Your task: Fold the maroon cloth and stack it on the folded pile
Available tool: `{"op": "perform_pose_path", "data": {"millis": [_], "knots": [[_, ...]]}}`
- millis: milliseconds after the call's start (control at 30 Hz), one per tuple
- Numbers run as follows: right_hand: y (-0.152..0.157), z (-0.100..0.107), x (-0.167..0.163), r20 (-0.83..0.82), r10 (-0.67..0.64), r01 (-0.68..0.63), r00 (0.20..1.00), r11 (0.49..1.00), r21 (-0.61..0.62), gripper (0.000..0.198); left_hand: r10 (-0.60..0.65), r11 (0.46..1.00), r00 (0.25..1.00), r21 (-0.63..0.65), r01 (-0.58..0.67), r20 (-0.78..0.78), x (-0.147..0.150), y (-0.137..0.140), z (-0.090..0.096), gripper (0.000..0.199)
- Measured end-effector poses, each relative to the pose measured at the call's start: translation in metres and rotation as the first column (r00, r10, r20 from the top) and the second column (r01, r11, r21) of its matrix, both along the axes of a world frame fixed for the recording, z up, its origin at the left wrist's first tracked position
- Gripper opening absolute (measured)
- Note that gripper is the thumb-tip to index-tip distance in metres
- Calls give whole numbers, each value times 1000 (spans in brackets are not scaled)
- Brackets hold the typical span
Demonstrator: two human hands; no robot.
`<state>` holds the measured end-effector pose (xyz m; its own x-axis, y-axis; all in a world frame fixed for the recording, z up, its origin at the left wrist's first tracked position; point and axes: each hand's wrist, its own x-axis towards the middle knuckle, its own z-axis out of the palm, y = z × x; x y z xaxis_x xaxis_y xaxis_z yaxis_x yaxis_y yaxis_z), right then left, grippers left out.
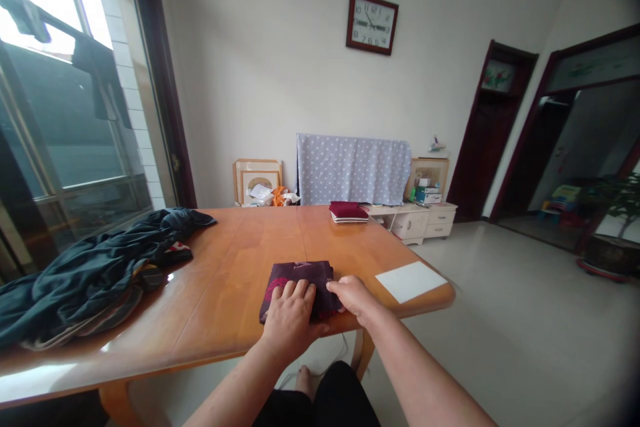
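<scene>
A folded dark purple cloth (320, 273) with a magenta pattern lies near the front edge of the table; whether it is a garment I cannot tell. My left hand (293, 313) rests flat on top of it, fingers stretched forward. At its right edge, my right hand (353, 295) pinches the cloth between thumb and fingers. Farther back stands a small stack of folded clothes (349, 211), dark red on top with striped layers below.
The wooden table (240, 247) carries a heap of dark clothes (95, 273) at left and a white sheet (410, 281) near its right corner. Behind it are a dotted cloth cover (353, 170) and a white cabinet (425, 221).
</scene>
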<state>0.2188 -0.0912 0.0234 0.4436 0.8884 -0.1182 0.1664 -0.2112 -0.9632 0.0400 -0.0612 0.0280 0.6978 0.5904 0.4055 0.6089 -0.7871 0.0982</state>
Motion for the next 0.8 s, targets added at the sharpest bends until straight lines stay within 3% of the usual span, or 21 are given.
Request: {"op": "perform_pose_path", "data": {"millis": [133,233,333,367,433,533,633,733,800], "knots": [[-4,19,-8,-79,-6,10,997,999,46,25,5,1000,996,21,-7,85,5,4,1,53],[-7,28,-9,-164,-3,29,986,988,154,33,32,998,964,-56,-17,263,3,16,13,37],[-8,24,-5,-241,-114,177,964,951,255,44,165,956,813,-292,6,558,-4,32,33,30],[-8,21,-3,-255,-176,245,951,932,268,45,226,916,718,-394,73,658,-6,37,40,31],[-7,11,0,-287,-273,351,918,896,272,47,348,779,492,-538,323,798,-10,43,51,38],[-4,-3,-2,-410,-261,380,874,893,241,52,536,526,227,-532,663,813,-12,46,58,46],[-4,-9,-14,-623,-74,259,779,942,213,59,669,391,121,-485,782,734,-9,45,55,44],[-6,-10,-28,-761,183,63,623,957,282,64,724,317,102,-460,829,682,-7,41,48,42],[-6,-11,-34,-762,248,43,598,940,339,60,737,294,105,-456,840,668,-7,39,43,43]]}}
